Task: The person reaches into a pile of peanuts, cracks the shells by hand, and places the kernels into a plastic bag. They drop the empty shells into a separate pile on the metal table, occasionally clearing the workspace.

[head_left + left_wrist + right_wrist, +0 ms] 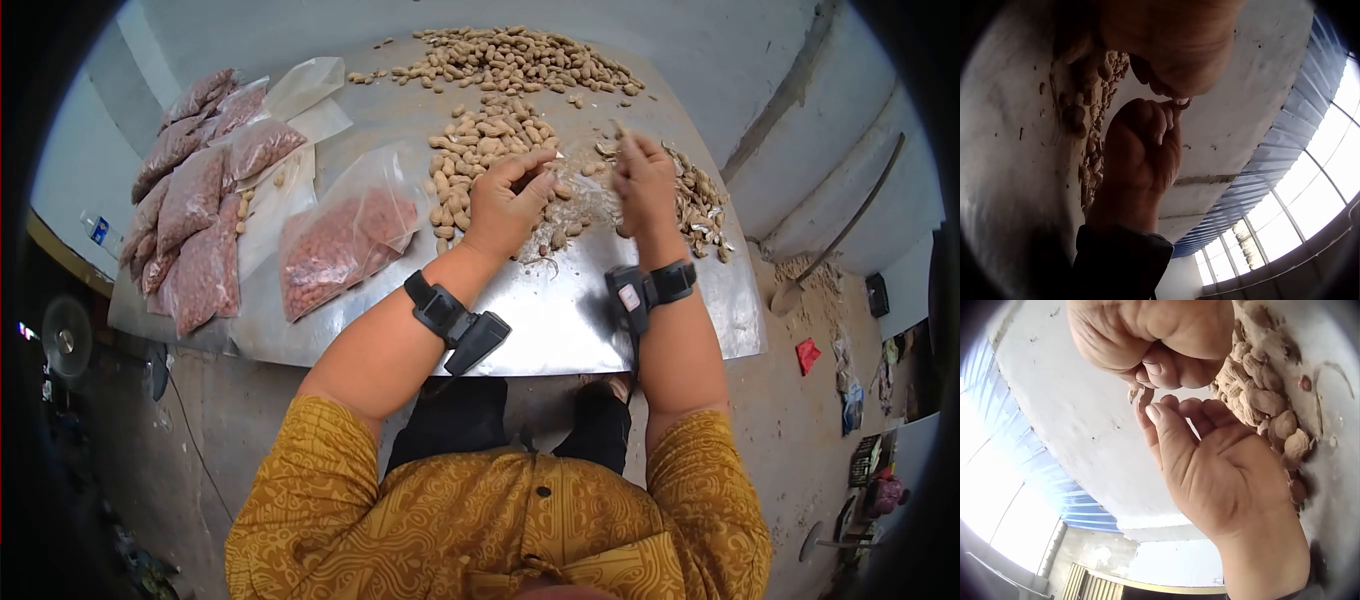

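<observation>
My left hand (512,200) is over the near edge of a heap of unshelled peanuts (490,140). In the right wrist view, thumb and forefinger of the left hand (1222,469) pinch a small brown peanut (1145,397); its far side is hidden. My right hand (645,190), blurred in the head view, is above broken shells (700,205) and has its fingers curled. A pale piece of peanut shell (1132,395) shows at the right hand's (1154,337) fingertips. Both hands' fingertips come close together in the wrist views.
Several filled bags of reddish peanut kernels (190,200) are piled on the metal table (560,335) at left. An open clear bag of kernels (345,245) lies closer. More unshelled peanuts (520,58) spread along the back. A shovel (790,295) leans against the right wall.
</observation>
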Demonstrator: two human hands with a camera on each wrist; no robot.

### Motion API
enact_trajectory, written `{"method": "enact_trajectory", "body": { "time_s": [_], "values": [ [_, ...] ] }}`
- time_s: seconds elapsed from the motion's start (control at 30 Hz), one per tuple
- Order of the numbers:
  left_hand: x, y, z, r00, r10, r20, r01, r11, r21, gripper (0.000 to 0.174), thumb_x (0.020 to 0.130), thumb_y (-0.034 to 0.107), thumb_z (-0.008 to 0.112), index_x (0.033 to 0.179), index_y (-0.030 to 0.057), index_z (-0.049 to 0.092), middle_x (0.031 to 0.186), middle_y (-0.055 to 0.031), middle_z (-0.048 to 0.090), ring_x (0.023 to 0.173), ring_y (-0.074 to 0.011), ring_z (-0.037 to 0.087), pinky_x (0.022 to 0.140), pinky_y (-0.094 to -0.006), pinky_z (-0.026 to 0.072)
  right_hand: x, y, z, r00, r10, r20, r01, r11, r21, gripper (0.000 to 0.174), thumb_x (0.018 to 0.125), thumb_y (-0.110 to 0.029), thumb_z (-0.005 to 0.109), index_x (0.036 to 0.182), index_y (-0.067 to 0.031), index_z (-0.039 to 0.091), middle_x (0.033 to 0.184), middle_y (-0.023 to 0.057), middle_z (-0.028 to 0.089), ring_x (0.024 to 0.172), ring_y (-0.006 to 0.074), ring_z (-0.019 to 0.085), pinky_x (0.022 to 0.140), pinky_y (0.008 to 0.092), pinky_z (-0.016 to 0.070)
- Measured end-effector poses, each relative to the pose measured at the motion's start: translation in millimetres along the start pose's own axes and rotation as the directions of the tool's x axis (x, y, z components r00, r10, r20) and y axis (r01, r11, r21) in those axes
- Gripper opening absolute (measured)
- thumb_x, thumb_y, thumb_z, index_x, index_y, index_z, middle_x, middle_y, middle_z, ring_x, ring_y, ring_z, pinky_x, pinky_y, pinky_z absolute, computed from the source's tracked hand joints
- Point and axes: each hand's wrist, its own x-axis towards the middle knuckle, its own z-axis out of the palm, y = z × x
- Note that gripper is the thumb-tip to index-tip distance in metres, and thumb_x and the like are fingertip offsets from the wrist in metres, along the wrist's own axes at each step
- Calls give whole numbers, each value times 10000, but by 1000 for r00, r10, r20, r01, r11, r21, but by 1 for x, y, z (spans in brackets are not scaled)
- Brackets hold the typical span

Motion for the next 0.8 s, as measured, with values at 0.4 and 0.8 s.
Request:
{"method": "enact_trajectory", "body": {
  "time_s": [0.4,0.8],
  "values": [
    [2,-5,-2,998,65,-23,-64,996,60,250,866,121,600,1088,8,623,940,-15,631,832,-66,554,735,-198,451,4,9,-2,951,-179,252,292,254,-922,313,826,-154,512,1118,-86,602,902,210,641,860,347,618,760,419,486],
    [0,-4,-1,1000,-3,-15,3,1000,23,253,865,102,598,1099,10,623,927,-13,633,812,-61,552,727,-189,451,6,21,-3,974,-19,227,227,2,-974,169,828,-164,502,883,-35,596,870,195,644,840,363,618,720,464,482]
  ]
}}
